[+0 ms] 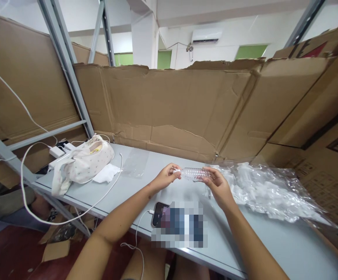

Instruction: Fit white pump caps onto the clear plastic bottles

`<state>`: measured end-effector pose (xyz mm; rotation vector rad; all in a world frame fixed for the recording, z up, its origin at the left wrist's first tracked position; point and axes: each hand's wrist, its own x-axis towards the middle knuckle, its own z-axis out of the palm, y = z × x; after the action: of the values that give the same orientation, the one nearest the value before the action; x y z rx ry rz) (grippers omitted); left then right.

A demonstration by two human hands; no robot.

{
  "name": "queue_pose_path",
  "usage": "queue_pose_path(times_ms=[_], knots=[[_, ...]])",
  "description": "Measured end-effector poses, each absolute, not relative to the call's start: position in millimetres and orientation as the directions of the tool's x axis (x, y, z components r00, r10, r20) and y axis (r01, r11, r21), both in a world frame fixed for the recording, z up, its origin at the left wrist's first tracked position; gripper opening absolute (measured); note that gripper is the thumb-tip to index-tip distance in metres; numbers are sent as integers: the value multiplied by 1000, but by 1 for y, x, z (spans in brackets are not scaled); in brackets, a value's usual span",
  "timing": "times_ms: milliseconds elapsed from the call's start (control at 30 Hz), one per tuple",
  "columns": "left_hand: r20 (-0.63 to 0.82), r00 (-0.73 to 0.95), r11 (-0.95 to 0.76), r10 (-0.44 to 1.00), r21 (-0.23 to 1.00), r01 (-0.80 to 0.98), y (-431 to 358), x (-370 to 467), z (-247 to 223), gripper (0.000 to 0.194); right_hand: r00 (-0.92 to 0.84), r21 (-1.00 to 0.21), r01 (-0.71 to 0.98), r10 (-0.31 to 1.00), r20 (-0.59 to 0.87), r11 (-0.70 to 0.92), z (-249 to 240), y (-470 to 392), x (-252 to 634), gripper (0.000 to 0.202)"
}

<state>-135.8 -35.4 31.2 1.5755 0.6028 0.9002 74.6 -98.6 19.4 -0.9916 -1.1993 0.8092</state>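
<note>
A small clear ribbed plastic bottle (193, 174) lies sideways in the air above the grey table, held between both hands. My left hand (169, 175) pinches the white piece at its neck end. At the other end, the fingers and thumb of my right hand (215, 182) are wrapped round the bottle's base. To the right, a large clear plastic bag (269, 192) full of white and clear pieces rests on the table. Nearer to me, below the bottle, is a phone (159, 214) with a white cable plugged in; a pixelated patch hides part of it.
On the left of the grey table (140, 190) are a patterned cloth bag (90, 161), a white tissue (107, 173), a flat clear bag (136, 162), chargers (57, 151) and a looping white cable (70, 223). Cardboard panels (169, 105) stand behind, metal posts at left.
</note>
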Motion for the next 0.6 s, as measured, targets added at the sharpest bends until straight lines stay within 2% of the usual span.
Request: queue_pose_path(times_ms=[133,433,600], knots=[[138,592,-115,794,990,-77,-37,-138,34,42,191,-918,42,898,396,395,19,-98,75,44],[276,545,-260,792,959,-110,-34,-135,28,35,174,-912,72,895,410,404,20,-98,73,46],[275,516,-260,811,960,-102,-36,-136,30,36,162,-918,45,904,396,394,20,-98,71,47]])
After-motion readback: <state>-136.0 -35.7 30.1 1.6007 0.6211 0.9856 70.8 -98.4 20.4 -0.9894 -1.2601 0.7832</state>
